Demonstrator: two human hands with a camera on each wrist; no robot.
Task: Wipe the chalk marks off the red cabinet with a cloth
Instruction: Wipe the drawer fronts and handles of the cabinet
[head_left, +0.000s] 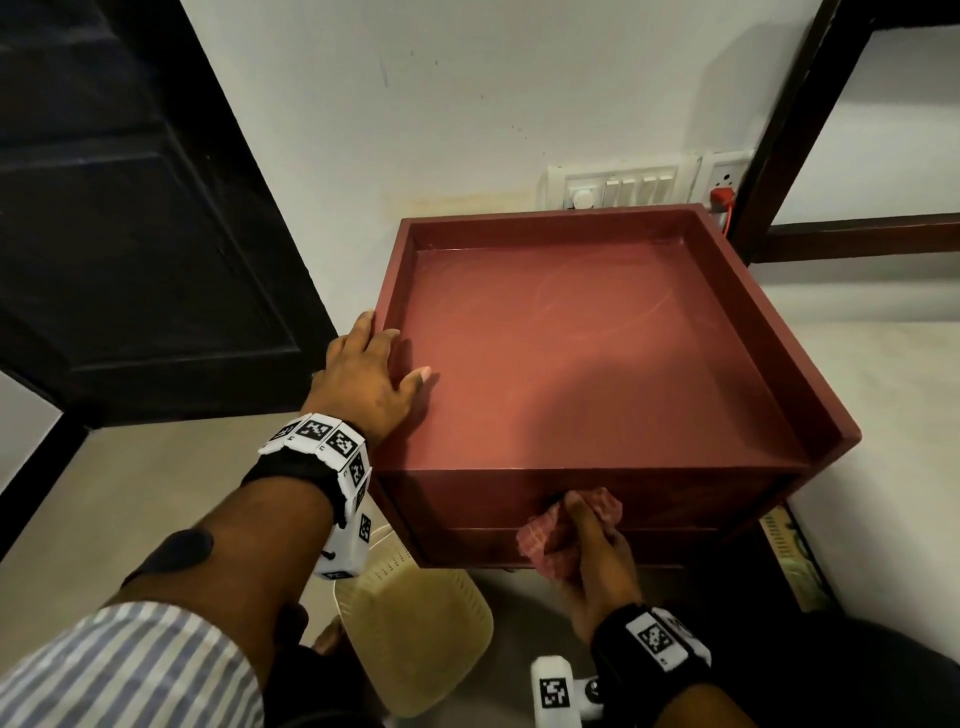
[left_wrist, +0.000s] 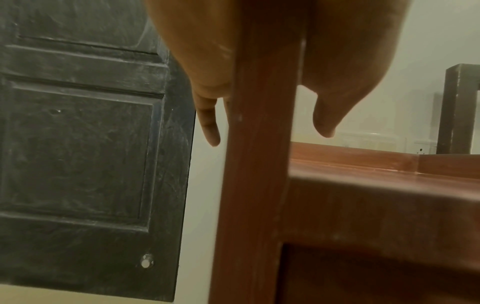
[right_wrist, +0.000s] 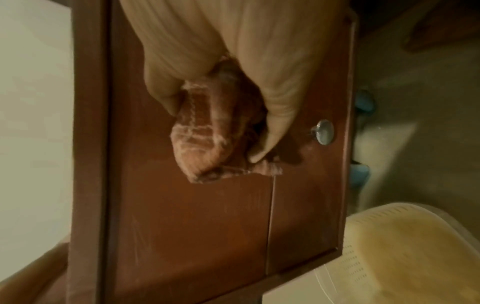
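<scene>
The red cabinet stands against the wall, its recessed top bearing faint smeared chalk rings. My left hand rests flat over the cabinet's left rim, fingers straight; the left wrist view shows the fingers hanging past the rim. My right hand grips a bunched red checked cloth and presses it against the cabinet's front. In the right wrist view the cloth lies on the front door near a round metal knob, with pale chalk streaks on the door.
A dark panelled door stands left of the cabinet. A cream perforated plastic basket sits on the floor below the cabinet's front. A switch panel and red plug are on the wall behind. A dark wooden frame rises at right.
</scene>
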